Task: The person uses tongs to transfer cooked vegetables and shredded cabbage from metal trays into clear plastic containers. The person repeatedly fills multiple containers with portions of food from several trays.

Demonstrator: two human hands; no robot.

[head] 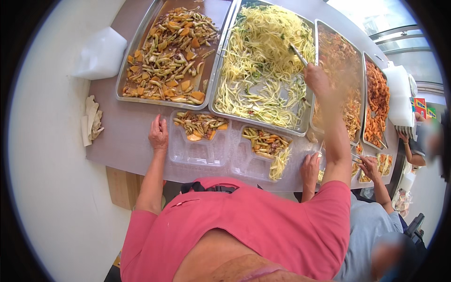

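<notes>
My right hand (316,79) grips metal tongs (298,55), their tips buried in pale shredded vegetable strands (267,31) that look like potato. These strands fill a steel tray (259,125), with bare metal showing in its middle. My left hand (158,134) lies on the table, holding nothing, just beside a clear plastic compartment container (198,153). That container has braised beans and orange slices (201,124) in its far compartment. To its right, a second clear container (245,164) holds the same bean dish plus a strip of shreds (280,164) along its right side.
A steel tray of beans (121,93) stands at back left, near stacked white containers (102,53) and a crumpled cloth (92,120). Rightward are trays of mixed shreds (352,120) and reddish fried pieces (375,95). A co-worker's hands (369,168) work close on my right; another person stands beyond.
</notes>
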